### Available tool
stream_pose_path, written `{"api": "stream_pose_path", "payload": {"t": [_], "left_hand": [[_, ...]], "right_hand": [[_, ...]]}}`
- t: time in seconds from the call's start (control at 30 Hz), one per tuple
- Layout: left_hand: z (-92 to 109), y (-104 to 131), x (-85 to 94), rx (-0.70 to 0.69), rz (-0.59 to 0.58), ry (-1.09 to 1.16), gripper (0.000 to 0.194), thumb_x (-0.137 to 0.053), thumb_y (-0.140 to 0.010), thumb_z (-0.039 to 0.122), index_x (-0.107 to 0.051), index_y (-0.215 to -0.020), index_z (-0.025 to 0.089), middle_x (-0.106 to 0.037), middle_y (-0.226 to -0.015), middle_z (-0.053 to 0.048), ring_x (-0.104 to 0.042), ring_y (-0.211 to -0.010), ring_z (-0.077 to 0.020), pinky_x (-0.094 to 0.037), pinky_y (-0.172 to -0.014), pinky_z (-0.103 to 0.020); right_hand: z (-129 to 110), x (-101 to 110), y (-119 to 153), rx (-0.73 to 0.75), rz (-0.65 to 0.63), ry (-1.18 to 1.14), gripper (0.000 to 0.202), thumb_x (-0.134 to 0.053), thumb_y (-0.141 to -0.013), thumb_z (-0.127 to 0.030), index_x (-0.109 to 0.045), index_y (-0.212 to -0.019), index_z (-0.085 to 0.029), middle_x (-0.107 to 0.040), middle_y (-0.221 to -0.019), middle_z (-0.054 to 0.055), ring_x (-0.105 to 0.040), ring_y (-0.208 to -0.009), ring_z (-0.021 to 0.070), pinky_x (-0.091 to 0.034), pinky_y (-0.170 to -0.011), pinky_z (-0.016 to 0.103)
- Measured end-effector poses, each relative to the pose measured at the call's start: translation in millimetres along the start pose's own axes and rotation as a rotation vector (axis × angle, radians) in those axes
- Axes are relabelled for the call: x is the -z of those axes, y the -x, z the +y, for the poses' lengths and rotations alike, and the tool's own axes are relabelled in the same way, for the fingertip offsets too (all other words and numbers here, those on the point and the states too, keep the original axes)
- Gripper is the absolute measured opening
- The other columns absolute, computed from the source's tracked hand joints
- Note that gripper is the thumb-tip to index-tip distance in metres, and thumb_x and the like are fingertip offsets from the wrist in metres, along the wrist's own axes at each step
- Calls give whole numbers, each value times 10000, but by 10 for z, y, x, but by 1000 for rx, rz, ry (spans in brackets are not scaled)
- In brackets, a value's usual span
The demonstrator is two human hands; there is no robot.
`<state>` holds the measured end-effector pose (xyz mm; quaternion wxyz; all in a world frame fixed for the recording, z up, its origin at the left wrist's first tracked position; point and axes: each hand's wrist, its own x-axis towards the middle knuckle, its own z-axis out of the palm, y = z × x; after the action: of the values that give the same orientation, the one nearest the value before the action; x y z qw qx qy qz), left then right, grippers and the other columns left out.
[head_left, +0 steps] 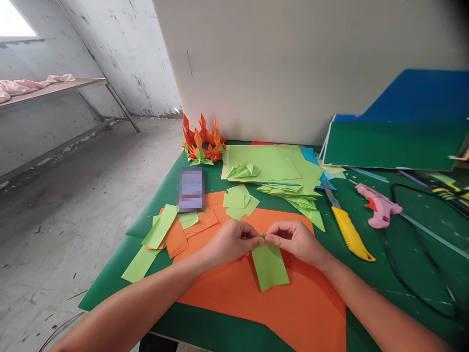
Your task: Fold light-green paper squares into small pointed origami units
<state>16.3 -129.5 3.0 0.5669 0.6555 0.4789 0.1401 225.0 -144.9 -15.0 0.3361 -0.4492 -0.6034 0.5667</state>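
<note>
A green paper strip [270, 268] hangs between my two hands above a large orange sheet [227, 288]. My left hand [234, 239] pinches its top edge from the left, thumb and forefinger closed on it. From the right, my right hand [295, 239] pinches the same edge, its fingertips almost touching the left ones. The top of the strip is folded to a small point between the fingertips; the lower part is flat. Small green squares [236, 199] lie just behind my left hand.
Orange paper crown [203, 144] and blurred phone [191, 189] stand and lie at the back left. Green sheets [271, 159] and folded green pieces [293, 193] are behind my hands. To the right lie a yellow cutter [350, 232], a pink glue gun [381, 208] and its black cable [397, 276].
</note>
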Motion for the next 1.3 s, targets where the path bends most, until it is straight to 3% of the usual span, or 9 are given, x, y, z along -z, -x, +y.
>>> {"api": "stream_pose_path", "payload": {"t": [0.73, 0.9, 1.17, 1.3], "left_hand": [[13, 23, -19, -18, -41, -6, 253, -672, -729, 400, -602, -667, 166, -557, -545, 25, -512, -456, -98, -370, -408, -188], [15, 22, -26, -30, -47, -27, 239, -667, -731, 381, -588, -662, 166, -550, -541, 27, -496, -460, -92, -354, -411, -185], [20, 11, -46, -4, -125, 11, 322, -687, -727, 478, -644, -748, 159, -567, -585, 18, -563, -489, -115, -392, -429, -197], [50, 16, -78, -28, -78, -5, 286, -675, -742, 439, -630, -707, 159, -524, -554, 38, -494, -476, -90, -351, -428, -195]], "right_hand": [[-20, 2, 19, 32, -94, 1, 257, -684, -825, -357, -613, -671, -164, -567, -670, 5, -501, -636, 129, -415, -593, 256], [-39, -2, 19, 18, -97, 15, 192, -695, -813, -341, -646, -750, -166, -590, -722, 14, -524, -669, 138, -428, -610, 256], [-15, 11, 29, 61, -120, -16, 238, -667, -830, -346, -565, -690, -183, -496, -684, -16, -450, -638, 126, -379, -577, 252], [-2, 3, 24, 43, -126, -13, 279, -666, -836, -393, -543, -693, -187, -489, -682, -16, -440, -641, 129, -373, -580, 255]]}}
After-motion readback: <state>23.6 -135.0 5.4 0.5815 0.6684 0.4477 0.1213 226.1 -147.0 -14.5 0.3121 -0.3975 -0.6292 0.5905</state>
